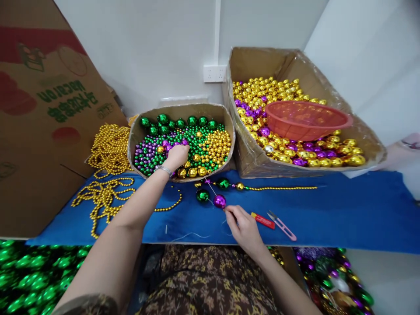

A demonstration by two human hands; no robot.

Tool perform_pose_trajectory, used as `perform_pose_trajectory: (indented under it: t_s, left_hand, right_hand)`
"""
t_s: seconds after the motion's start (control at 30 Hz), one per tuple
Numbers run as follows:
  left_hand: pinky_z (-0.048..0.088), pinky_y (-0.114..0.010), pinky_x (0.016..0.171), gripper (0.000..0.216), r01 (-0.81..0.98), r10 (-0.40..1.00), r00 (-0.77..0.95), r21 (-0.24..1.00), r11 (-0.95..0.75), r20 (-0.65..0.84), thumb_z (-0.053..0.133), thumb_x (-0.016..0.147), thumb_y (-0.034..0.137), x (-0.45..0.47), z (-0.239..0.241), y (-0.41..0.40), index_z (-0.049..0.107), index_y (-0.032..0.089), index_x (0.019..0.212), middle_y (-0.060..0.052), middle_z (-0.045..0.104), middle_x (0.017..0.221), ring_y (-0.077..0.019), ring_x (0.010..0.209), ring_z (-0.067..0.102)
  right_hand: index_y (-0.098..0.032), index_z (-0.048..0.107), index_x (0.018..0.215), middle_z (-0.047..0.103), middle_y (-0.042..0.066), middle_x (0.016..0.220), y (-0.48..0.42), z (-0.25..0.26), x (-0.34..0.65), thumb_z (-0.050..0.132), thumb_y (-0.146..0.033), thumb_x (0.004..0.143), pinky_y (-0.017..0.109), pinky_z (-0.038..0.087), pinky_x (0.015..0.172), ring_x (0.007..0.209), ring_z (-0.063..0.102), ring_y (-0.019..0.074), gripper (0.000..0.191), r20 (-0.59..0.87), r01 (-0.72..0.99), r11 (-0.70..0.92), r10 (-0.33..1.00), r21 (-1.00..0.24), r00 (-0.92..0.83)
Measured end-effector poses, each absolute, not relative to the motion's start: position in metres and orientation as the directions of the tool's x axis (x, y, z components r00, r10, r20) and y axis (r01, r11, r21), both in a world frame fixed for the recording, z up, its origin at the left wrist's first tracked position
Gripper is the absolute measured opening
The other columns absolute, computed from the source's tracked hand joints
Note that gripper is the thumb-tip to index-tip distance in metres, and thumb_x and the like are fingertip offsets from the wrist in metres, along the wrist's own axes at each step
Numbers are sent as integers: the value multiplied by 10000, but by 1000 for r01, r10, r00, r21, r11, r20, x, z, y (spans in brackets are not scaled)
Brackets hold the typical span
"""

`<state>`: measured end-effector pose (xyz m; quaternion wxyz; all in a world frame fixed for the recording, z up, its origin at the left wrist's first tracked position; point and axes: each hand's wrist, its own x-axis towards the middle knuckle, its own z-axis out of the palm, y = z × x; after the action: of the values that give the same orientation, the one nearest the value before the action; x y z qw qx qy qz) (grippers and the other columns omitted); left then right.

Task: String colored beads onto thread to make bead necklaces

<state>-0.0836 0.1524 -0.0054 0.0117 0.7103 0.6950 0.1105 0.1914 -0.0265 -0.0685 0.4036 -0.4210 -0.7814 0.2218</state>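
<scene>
My left hand reaches into the small cardboard box of green, purple and gold beads, its fingers curled down among them; what they hold is hidden. My right hand rests on the blue cloth, fingers pinched on a thin thread right beside a purple ball. On that string sit a green ball, another green ball and a gold bead, trailing into a line of small gold beads.
A large cardboard box of gold and purple balls holds an orange plastic basket. Gold bead strands lie heaped at the left. Thread snips and a red cutter lie near my right hand. Bead piles sit below the table.
</scene>
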Motion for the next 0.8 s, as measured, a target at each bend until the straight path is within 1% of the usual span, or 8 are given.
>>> perform_pose_trajectory:
  t_s: [0.13, 0.3, 0.37, 0.43, 0.5, 0.57, 0.67, 0.8]
  left_hand:
    - [486, -416, 862, 220, 982, 989, 0, 188, -28, 147, 544, 769, 71, -82, -11, 158, 713, 131, 894, -174, 699, 944, -331, 1016, 642]
    - [509, -340, 817, 266, 954, 978, -2, 295, -61, 207, 497, 825, 131, -84, -12, 144, 713, 137, 980, -139, 704, 987, -257, 944, 659]
    - [521, -296, 735, 289, 874, 972, -20, 477, -97, 234, 471, 870, 202, -84, -14, 134, 695, 123, 1035, -110, 716, 909, -208, 827, 668]
    - [508, -265, 640, 303, 707, 967, -57, 694, -136, 247, 502, 870, 276, -83, -17, 125, 687, 107, 1039, -83, 712, 812, -174, 703, 651]
    - [483, -255, 597, 285, 599, 964, -80, 785, -157, 253, 572, 825, 300, -81, -20, 118, 701, 107, 990, -64, 701, 753, -158, 634, 622]
    - [469, -256, 606, 237, 656, 958, -64, 735, -170, 279, 603, 795, 273, -78, -18, 115, 715, 123, 940, -55, 700, 742, -155, 631, 612]
    - [474, -269, 679, 215, 781, 949, 53, 580, -233, 311, 588, 807, 224, -65, -10, 116, 724, 148, 955, -63, 724, 827, -173, 716, 637]
    - [465, -280, 760, 192, 887, 944, 313, 324, -329, 104, 578, 816, 206, -38, -1, 127, 744, 187, 909, -59, 737, 879, -200, 803, 663]
  right_hand:
    - [-201, 574, 941, 649, 40, 815, -25, -71, 191, 424, -222, 980, 265, 478, 704, 738, 632, 161, 156, 449, 483, 552, 834, -680, -321]
    - [-201, 583, 934, 644, 30, 801, -26, -71, 189, 434, -219, 975, 252, 469, 679, 712, 624, 152, 155, 453, 479, 554, 833, -681, -318]
    - [-203, 585, 933, 648, 30, 808, -27, -70, 188, 439, -218, 972, 249, 469, 677, 715, 626, 152, 152, 453, 476, 551, 834, -685, -314]
    - [-204, 587, 934, 654, 34, 822, -28, -69, 187, 444, -222, 970, 250, 471, 677, 729, 630, 154, 149, 449, 477, 550, 835, -686, -317]
    - [-203, 588, 936, 656, 37, 826, -27, -69, 187, 444, -225, 971, 251, 473, 678, 737, 631, 155, 150, 447, 479, 552, 834, -682, -325]
    - [-202, 586, 937, 651, 37, 816, -26, -69, 187, 440, -224, 973, 254, 472, 680, 730, 626, 153, 152, 455, 484, 558, 830, -674, -323]
    - [-200, 581, 937, 645, 34, 810, -24, -71, 187, 438, -213, 975, 257, 470, 691, 726, 620, 151, 149, 476, 488, 568, 823, -663, -311]
    - [-201, 578, 935, 639, 29, 807, -23, -72, 187, 444, -204, 972, 257, 468, 693, 720, 615, 148, 139, 466, 486, 561, 827, -670, -313]
